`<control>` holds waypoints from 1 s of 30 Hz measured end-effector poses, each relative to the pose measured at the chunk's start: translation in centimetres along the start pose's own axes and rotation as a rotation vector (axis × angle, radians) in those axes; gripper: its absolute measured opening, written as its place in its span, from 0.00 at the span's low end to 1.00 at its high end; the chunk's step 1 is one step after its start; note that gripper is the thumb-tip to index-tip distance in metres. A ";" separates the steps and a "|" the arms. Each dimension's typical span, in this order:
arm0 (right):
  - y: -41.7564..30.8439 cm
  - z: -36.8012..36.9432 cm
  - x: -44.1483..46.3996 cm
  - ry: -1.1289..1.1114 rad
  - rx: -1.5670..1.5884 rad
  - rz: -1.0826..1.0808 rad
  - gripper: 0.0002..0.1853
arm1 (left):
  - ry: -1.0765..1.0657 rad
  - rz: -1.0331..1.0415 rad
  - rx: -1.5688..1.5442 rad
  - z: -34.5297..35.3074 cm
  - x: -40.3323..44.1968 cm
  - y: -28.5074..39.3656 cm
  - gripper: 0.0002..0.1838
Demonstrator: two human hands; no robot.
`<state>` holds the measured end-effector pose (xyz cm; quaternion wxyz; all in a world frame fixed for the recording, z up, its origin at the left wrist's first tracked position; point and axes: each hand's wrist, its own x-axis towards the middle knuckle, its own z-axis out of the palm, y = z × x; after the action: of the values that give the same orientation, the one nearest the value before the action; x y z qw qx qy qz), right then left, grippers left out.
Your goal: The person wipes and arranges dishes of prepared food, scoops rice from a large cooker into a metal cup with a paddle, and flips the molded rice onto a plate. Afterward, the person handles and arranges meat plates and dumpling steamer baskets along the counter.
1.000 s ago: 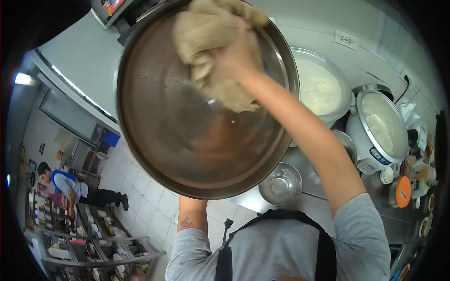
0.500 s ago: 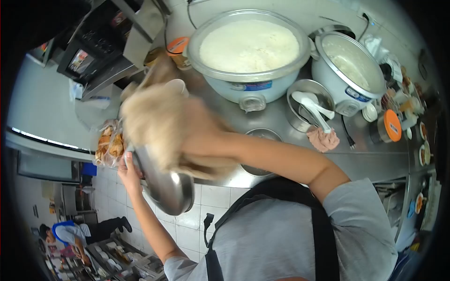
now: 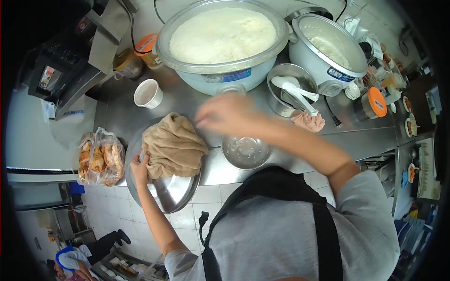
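Observation:
My left hand (image 3: 140, 167) grips the rim of a round metal lid (image 3: 180, 194), which lies at the counter's front edge and juts past it. On the lid rests a bunched brown cloth (image 3: 173, 145), against my left fingertips. My right hand (image 3: 227, 114), blurred, is raised just right of the cloth and apart from it; its fingers are smeared by motion. Behind it stands a large cooker (image 3: 225, 70) filled with white rice. A metal bowl (image 3: 247, 152) sits below my right forearm.
A white cup (image 3: 148, 93) and bagged bread-like food (image 3: 101, 159) are on the left. On the right are a pot with white spoons (image 3: 293, 89), a pink cloth (image 3: 308, 121), a second cooker (image 3: 328, 51) and an orange-lidded container (image 3: 376, 102). Another person (image 3: 77, 257) stands at lower left.
The lid has come down from upright in front of me to the counter's edge. The brown cloth now lies on it, and my right hand has let go and moved right.

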<state>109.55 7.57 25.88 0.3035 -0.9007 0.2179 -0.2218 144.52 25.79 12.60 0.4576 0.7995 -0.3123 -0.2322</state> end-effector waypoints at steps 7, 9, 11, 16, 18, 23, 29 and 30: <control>18.7 -11.8 -13.5 -0.201 -0.591 0.671 0.15 | 0.068 0.033 0.210 2.6 2.2 -1.8 0.26; 21.3 -11.6 -14.5 -0.204 -0.534 0.653 0.18 | 0.094 0.071 0.255 3.8 2.1 -1.1 0.27; 20.8 -12.0 -14.1 -0.202 -0.611 0.632 0.18 | 0.175 0.092 0.384 4.4 2.2 -1.1 0.29; 17.9 -14.4 -14.8 -0.011 -0.407 0.758 0.16 | 0.543 0.342 0.756 7.5 -1.4 1.9 0.35; 18.4 -15.5 -16.8 0.085 -0.288 0.712 0.15 | 0.471 0.387 0.858 9.9 -3.3 2.1 0.33; 17.1 -13.1 -20.4 0.476 -0.177 0.697 0.13 | 0.463 0.401 0.841 11.8 -4.1 0.6 0.22; 19.6 -7.0 -24.4 0.605 -0.372 0.599 0.13 | 0.694 0.259 0.129 9.2 -3.2 1.5 0.18; 19.6 -6.8 -24.3 0.652 -0.341 0.585 0.13 | 0.740 0.224 -0.011 8.7 -3.4 2.0 0.19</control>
<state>81.23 3.19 11.67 0.1166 -0.7220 0.5798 -0.3593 135.90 22.32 10.47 0.5663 0.7876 -0.2101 0.1219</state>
